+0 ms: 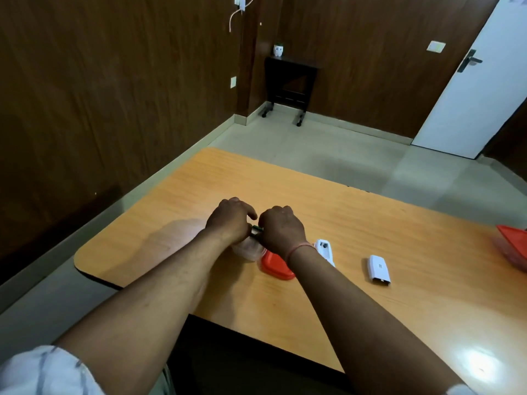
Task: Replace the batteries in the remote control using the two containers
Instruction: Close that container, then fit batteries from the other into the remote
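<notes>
Both of my hands meet above a clear plastic container [247, 252] on the orange table [370, 232]. My left hand [231, 219] and my right hand [281, 226] pinch a small dark green battery [256, 230] between them, just over the container's mouth. The container's red lid [275, 266] lies beside it, partly under my right wrist. The white remote control [325, 250] lies to the right, its lower end hidden by my forearm. Its white battery cover [378, 269] lies apart, further right. A second container with a red lid [513, 246] sits at the table's right edge.
The table's near edge runs under my forearms. Beyond the table there is tiled floor, a dark small side table [288, 81] with a white pot [278, 49] in the corner, and a white door [482, 89] at the right.
</notes>
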